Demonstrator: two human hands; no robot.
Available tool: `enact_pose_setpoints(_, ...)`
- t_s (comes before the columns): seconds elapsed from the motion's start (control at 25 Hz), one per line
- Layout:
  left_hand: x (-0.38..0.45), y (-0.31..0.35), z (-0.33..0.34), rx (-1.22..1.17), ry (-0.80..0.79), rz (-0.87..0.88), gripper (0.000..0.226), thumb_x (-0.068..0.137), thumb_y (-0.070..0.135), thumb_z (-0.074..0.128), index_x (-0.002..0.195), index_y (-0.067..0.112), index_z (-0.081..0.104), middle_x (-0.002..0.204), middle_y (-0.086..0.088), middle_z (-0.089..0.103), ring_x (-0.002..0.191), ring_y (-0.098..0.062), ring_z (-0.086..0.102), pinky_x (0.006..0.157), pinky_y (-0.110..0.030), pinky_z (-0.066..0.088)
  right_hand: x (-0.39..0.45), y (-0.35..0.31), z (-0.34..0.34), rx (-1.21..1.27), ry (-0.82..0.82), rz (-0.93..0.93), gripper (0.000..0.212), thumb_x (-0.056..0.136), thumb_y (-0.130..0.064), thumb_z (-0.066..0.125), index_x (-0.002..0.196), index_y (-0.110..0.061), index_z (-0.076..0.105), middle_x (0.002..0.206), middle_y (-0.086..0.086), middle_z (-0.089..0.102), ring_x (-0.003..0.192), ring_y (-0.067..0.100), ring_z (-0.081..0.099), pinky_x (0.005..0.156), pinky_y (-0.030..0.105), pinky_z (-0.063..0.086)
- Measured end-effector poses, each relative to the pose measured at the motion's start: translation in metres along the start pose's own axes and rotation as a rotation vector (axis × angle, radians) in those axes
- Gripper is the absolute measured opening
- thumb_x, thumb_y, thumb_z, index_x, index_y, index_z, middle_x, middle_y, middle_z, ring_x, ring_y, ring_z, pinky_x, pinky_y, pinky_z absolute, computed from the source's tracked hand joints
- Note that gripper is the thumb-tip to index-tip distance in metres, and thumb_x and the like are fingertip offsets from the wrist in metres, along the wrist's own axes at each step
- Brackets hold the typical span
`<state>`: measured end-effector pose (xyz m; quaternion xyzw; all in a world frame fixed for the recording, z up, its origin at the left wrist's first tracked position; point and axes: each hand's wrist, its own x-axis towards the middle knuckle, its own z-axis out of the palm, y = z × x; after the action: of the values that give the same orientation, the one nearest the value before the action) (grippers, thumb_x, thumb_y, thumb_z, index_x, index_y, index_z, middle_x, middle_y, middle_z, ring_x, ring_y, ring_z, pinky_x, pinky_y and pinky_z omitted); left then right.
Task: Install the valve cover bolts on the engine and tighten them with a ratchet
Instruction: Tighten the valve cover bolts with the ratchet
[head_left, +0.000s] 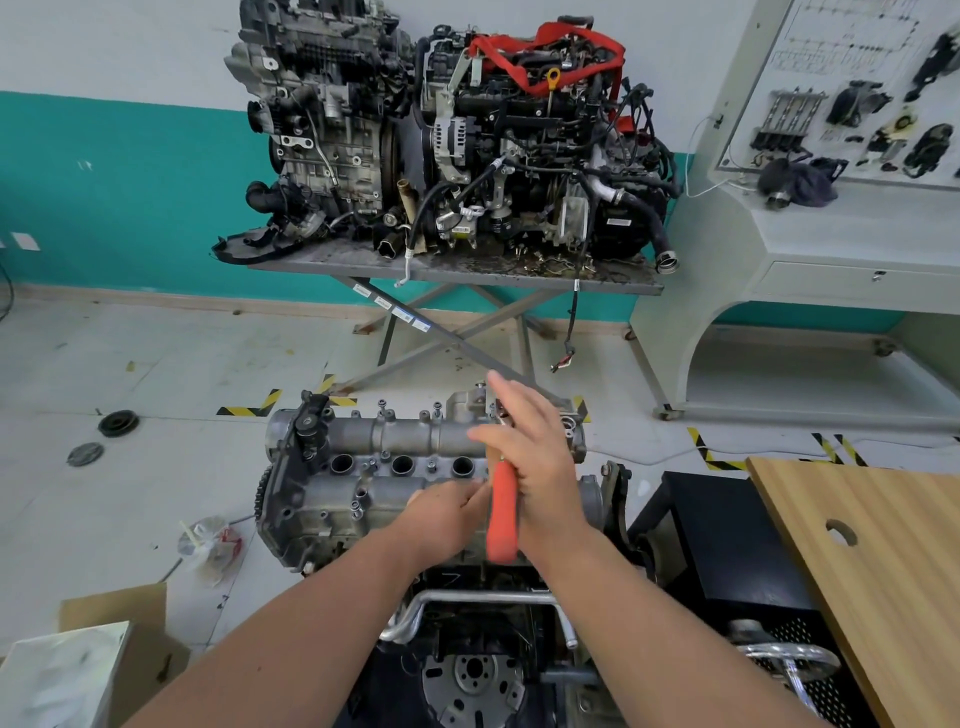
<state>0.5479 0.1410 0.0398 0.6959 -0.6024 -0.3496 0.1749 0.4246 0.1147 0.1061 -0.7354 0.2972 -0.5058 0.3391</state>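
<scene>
The grey valve cover (395, 436) tops the engine in front of me, with three open plug holes along its middle. Several bolts (382, 410) stand loosely in holes along its far edge, and more sit near the front edge (356, 506). A ratchet with an orange handle (503, 514) lies across the cover's right end, its head hidden under my right hand. My right hand (535, 457) presses its palm against the handle's right side, fingers straight and pointing away. My left hand (441, 519) rests on the cover, fingertips reaching the handle's left side. What they hold is hidden.
Two engines (447, 156) stand on a scissor table (363, 262) at the back. A wooden board (883, 545) and a black cart (727, 545) are close on the right. A cardboard box (119, 618), a plastic bag (208, 545) and a pulley disc (118, 422) lie on the floor to the left.
</scene>
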Motion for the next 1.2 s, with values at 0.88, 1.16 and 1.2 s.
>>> enact_pose_setpoints(0.88, 0.005, -0.002, 0.000, 0.033, -0.025, -0.048, 0.052, 0.096, 0.071, 0.019, 0.103, 0.034, 0.054, 0.126, -0.005, 0.064, 0.117, -0.021, 0.056, 0.097, -0.036, 0.040, 0.097, -0.054, -0.007, -0.990, -1.114, 0.054, 0.018, 0.080, -0.027, 0.061, 0.067, -0.017, 0.067, 0.057, -0.002, 0.062, 0.052, 0.014, 0.053, 0.051, 0.026, 0.035)
enact_pose_setpoints(1.16, 0.005, -0.006, 0.001, 0.025, -0.031, -0.033, 0.075, 0.094, 0.073, 0.018, 0.141, 0.026, 0.052, 0.143, -0.002, 0.055, 0.130, -0.020, 0.049, 0.107, -0.037, 0.036, 0.104, -0.050, -0.008, -0.728, -1.060, 0.372, 0.029, 0.094, -0.032, 0.064, 0.075, -0.010, 0.069, 0.062, -0.009, 0.072, 0.054, -0.002, 0.062, 0.059, 0.025, 0.040)
enact_pose_setpoints(1.2, 0.006, -0.006, 0.001, 0.028, -0.028, -0.035, 0.077, 0.094, 0.074, 0.018, 0.144, 0.025, 0.049, 0.146, -0.001, 0.052, 0.133, -0.020, 0.047, 0.108, -0.037, 0.034, 0.104, -0.050, -0.006, -0.652, -1.004, 0.465, 0.026, 0.095, -0.026, 0.064, 0.075, -0.009, 0.067, 0.061, -0.006, 0.072, 0.055, 0.002, 0.065, 0.060, 0.027, 0.042)
